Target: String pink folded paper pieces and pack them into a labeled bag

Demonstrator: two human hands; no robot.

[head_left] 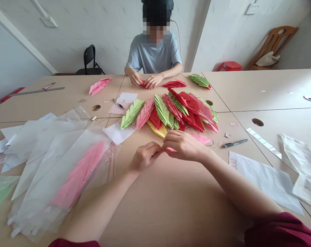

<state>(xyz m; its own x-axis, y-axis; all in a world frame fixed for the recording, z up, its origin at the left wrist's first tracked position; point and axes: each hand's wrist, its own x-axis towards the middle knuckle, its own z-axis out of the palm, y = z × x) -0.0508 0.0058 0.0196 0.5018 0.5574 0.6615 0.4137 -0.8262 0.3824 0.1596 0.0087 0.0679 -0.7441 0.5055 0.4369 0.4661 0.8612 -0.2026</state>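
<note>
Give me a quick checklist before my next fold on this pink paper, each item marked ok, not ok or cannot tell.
1. Both hands on the pink paper: ok, left hand and right hand pinch it.
2. Crease lined up: cannot tell, fingers hide it.
3. Plastic bags away from the hands: ok, they lie to the left.
4. Pen out of the way: ok, it lies to the right.
5. Folded pile apart from the hands: cannot tell, it sits very close.

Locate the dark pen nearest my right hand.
In the head view, the dark pen lies on the table right of your right hand and the folded red and green paper pile, just above a white sheet.
</note>
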